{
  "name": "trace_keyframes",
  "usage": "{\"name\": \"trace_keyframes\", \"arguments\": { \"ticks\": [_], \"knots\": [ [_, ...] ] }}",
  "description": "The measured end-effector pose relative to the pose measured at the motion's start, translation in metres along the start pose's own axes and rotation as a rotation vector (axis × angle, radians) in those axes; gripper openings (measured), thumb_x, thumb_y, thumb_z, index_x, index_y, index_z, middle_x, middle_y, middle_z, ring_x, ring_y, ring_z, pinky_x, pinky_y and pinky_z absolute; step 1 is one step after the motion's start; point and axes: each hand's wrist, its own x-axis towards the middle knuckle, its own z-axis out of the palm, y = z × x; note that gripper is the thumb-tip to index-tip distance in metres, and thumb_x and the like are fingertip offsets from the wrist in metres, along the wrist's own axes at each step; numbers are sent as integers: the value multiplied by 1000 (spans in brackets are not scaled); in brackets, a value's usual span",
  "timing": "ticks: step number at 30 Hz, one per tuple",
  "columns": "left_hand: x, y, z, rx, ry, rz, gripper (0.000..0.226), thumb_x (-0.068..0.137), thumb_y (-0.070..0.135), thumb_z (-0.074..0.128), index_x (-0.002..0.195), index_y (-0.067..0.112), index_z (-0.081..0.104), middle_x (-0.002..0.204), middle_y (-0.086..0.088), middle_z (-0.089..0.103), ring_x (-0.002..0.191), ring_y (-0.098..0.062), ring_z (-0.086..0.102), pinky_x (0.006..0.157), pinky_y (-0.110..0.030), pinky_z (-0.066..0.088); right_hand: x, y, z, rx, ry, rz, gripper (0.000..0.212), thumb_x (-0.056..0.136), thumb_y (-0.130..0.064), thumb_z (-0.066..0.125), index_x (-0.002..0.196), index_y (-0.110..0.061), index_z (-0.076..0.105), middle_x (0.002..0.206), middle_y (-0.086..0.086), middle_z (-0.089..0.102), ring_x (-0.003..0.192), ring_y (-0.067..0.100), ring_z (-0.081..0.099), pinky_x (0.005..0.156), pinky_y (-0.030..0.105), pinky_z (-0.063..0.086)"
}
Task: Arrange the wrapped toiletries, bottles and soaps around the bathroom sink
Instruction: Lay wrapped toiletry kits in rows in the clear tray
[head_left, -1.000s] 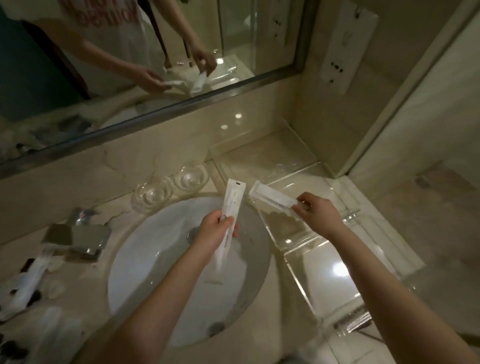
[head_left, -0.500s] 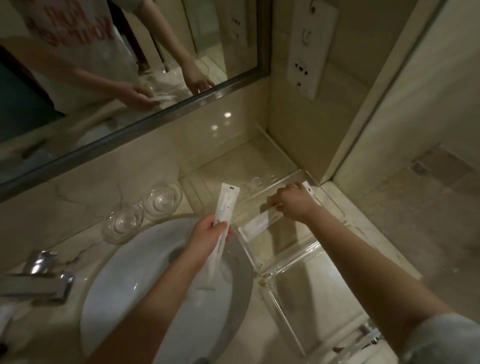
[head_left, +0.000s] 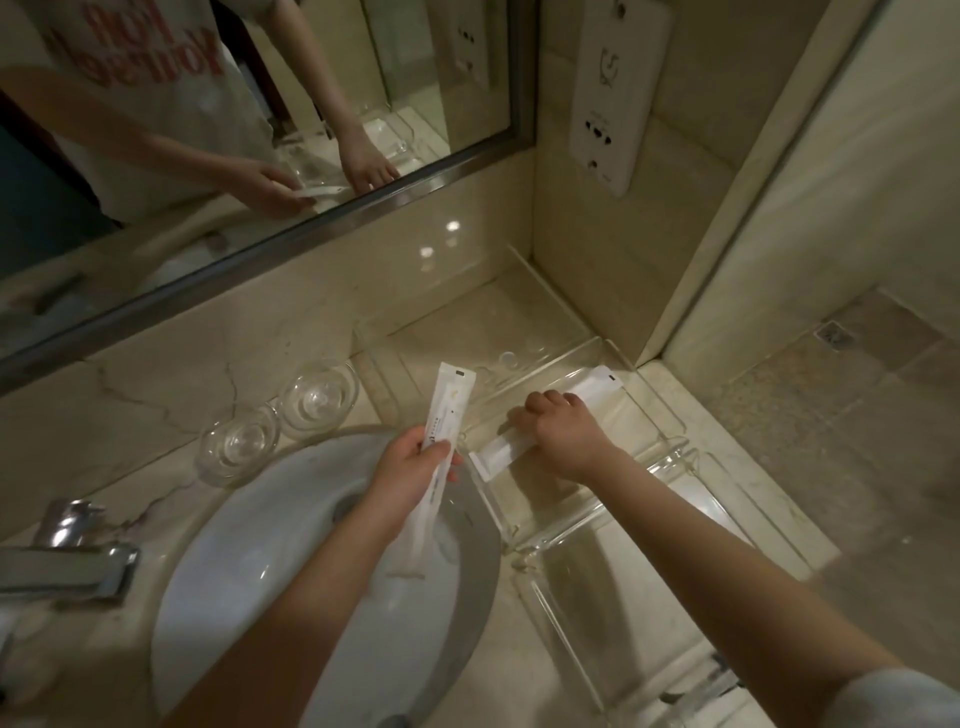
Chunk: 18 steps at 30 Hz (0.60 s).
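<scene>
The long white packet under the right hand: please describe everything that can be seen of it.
The long white wrapped packet is a flat, narrow sachet, seemingly of matte paper or plastic film, with a small dark mark near its far end. It lies slanted in the clear acrylic tray right of the white sink basin, one end toward the basin, the other toward the wall corner. The right hand presses down on its middle, hiding that part. Its print is too small to read.
</scene>
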Motion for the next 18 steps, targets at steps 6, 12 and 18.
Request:
{"name": "trace_keyframes", "arguments": {
  "ticks": [6, 12, 18],
  "knots": [
    [-7, 1, -2, -34, -4, 3, 16, 90, 5, 46, 99, 6, 59, 77, -4, 65, 63, -16, 60, 54, -22, 49, 7, -6, -16, -17, -12, -40, 24, 83, -12, 49, 106, -12, 50, 99, 9, 64, 98, 30, 58, 89, 36, 36],
    [-11, 1, -10, -68, 20, 26, 14, 91, 6, 47, 91, 13, 59, 76, -1, 65, 65, -17, 60, 58, -27, 47, 7, 1, -27, 83, 247, -86, 21, 68, -8, 58, 84, -15, 69, 77, 7, 64, 75, 32, 61, 65, 32, 39],
    [-12, -7, -16, -79, 20, 25, 15, 91, 5, 46, 99, 10, 58, 76, -2, 65, 67, -18, 60, 62, -27, 48, -9, -8, -6, -50, 333, -59, 17, 55, -14, 77, 71, -18, 71, 63, 4, 51, 57, 25, 52, 48, 26, 34]
  ]
}}
